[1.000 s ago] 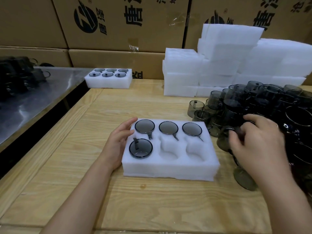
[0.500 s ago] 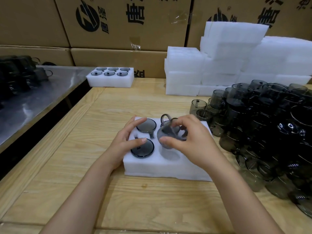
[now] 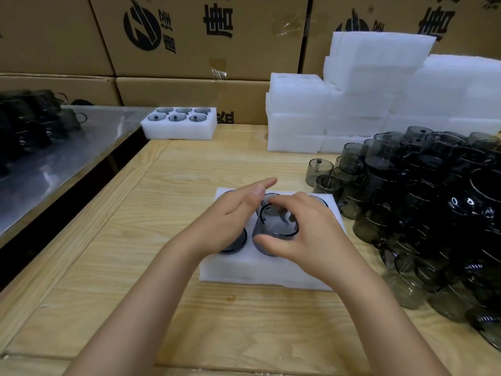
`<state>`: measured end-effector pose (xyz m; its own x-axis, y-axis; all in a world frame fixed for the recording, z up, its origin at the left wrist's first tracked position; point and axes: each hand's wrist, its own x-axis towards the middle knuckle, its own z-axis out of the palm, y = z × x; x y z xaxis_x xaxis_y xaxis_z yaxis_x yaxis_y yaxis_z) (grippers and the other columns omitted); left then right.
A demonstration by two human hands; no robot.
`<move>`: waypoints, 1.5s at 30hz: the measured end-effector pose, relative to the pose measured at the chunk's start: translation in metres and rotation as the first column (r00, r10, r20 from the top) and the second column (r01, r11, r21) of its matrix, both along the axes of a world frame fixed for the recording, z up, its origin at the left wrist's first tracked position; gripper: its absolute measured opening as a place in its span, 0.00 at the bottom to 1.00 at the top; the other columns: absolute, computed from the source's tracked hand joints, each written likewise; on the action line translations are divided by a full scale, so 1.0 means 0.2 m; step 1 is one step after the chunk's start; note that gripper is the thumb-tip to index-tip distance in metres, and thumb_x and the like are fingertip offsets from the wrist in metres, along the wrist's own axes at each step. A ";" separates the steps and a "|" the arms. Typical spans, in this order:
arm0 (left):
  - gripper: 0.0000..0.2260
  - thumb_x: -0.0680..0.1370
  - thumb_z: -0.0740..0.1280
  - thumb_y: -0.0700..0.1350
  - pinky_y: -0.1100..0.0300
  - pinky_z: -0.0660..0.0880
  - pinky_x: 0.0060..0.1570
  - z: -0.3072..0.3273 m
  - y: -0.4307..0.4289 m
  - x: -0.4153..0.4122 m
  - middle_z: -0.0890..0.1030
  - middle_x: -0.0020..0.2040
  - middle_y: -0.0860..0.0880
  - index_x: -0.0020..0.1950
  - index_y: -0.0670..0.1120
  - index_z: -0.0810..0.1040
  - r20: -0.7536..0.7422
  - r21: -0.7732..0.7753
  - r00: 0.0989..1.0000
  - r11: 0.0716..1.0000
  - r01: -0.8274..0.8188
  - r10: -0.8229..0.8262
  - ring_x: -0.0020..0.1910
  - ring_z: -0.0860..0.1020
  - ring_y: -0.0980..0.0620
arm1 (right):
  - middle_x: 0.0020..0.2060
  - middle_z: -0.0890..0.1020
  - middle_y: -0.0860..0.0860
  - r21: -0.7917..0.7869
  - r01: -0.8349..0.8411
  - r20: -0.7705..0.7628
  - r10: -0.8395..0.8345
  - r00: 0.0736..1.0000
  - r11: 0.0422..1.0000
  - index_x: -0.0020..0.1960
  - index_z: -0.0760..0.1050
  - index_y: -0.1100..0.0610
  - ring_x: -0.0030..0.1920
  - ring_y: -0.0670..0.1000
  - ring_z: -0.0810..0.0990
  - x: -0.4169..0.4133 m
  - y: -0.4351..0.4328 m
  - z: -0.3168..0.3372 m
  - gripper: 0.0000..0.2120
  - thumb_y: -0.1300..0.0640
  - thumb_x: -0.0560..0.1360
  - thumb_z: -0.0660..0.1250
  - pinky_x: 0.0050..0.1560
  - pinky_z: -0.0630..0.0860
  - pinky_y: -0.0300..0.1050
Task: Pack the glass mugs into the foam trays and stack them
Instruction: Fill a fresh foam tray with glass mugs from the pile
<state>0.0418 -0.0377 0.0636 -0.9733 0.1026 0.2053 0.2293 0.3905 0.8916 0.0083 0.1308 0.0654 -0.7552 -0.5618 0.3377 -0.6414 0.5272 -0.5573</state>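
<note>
Over foam tray (image 3: 260,275), right hand (image 3: 306,234) grips mug (image 3: 272,230) (second mug (image 3: 235,244) seated alongside).

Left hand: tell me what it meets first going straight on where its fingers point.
Probably the nearest loose mug; depth is unclear, and the left hand might instead pass over it to the foam stack.
</note>
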 end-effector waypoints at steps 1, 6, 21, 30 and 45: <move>0.16 0.80 0.49 0.61 0.81 0.60 0.58 0.00 0.02 -0.01 0.69 0.65 0.69 0.66 0.62 0.67 0.024 0.001 1.000 1.000 0.016 -0.016 0.65 0.64 0.75 | 0.41 0.69 0.38 0.013 -0.003 -0.004 0.003 1.000 1.000 0.60 0.74 0.45 0.46 0.38 0.66 0.00 0.00 0.00 0.25 0.42 0.65 0.71 0.48 0.62 0.27; 0.15 0.76 0.49 0.64 0.81 0.65 0.48 -0.02 0.06 -0.01 0.79 0.44 0.70 0.56 0.66 0.70 0.105 -0.039 0.994 0.999 -0.001 0.006 0.48 0.74 0.75 | 0.43 0.67 0.37 0.086 -0.060 -0.017 0.062 0.998 0.994 0.60 0.73 0.48 0.50 0.44 0.66 0.00 -0.02 -0.03 0.22 0.46 0.68 0.71 0.48 0.59 0.32; 0.23 0.73 0.47 0.68 0.49 0.33 0.73 -0.01 0.15 -0.03 0.43 0.78 0.61 0.69 0.72 0.53 0.019 -0.441 0.999 0.896 0.052 -0.048 0.74 0.35 0.64 | 0.70 0.35 0.29 0.321 -0.255 0.068 0.246 0.967 0.912 0.70 0.36 0.28 0.71 0.38 0.28 -0.04 -0.03 -0.02 0.33 0.41 0.74 0.54 0.74 0.37 0.55; 0.36 0.68 0.33 0.72 0.45 0.34 0.73 -0.11 0.19 0.00 0.39 0.79 0.55 0.76 0.64 0.40 -0.044 -0.780 0.996 0.620 -0.081 0.074 0.75 0.32 0.56 | 0.72 0.27 0.45 0.644 -0.069 -0.109 0.181 0.977 0.762 0.70 0.25 0.40 0.69 0.49 0.21 -0.03 -0.04 -0.14 0.58 0.22 0.59 0.61 0.69 0.27 0.60; 0.38 0.73 0.36 0.68 0.49 0.41 0.74 -0.11 0.24 0.07 0.46 0.79 0.49 0.79 0.49 0.46 -0.296 -0.815 0.951 0.498 -0.298 0.084 0.78 0.47 0.52 | 0.76 0.39 0.48 0.513 0.123 -0.300 0.044 0.953 0.850 0.75 0.30 0.47 0.75 0.52 0.34 0.03 -0.03 -0.14 0.42 0.34 0.72 0.51 0.69 0.29 0.64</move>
